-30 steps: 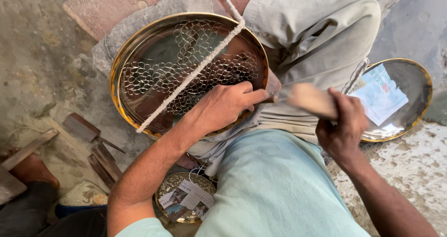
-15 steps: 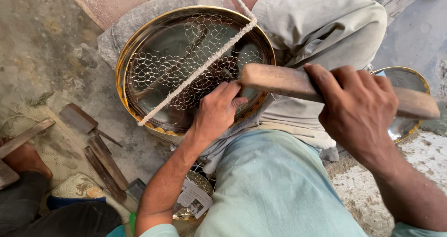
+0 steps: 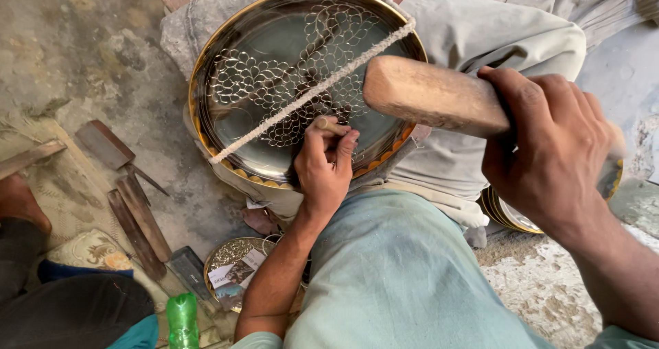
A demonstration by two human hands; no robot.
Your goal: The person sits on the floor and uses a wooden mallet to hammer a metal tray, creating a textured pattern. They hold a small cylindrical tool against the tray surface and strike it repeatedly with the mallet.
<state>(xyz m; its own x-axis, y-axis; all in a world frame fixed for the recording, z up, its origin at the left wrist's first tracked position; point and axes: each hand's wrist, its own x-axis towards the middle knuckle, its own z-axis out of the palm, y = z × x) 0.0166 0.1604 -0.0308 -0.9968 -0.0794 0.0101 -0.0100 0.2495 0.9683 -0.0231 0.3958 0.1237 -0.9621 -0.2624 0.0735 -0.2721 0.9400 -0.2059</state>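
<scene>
A round brass tray (image 3: 226, 67) with an engraved scale pattern lies tilted on a stone block, a twisted cord (image 3: 274, 119) stretched across it. My left hand (image 3: 324, 165) grips a small punch tool (image 3: 329, 125) whose tip rests on the tray's patterned face. Raised above the tray's right side is a thick wooden mallet (image 3: 432, 96), which my right hand (image 3: 549, 153) holds by its far end. My knee in grey cloth sits under the mallet.
Several flat metal chisels (image 3: 134, 212) lie on the ground at left. A smaller brass dish with paper cards (image 3: 230, 266) sits below the tray, a green bottle (image 3: 182, 320) beside it. Another brass plate (image 3: 508, 215) shows at right behind my hand.
My right hand has swung the mallet up and leftward, closer to the camera and over the tray. My left hand stayed on the tray with the punch.
</scene>
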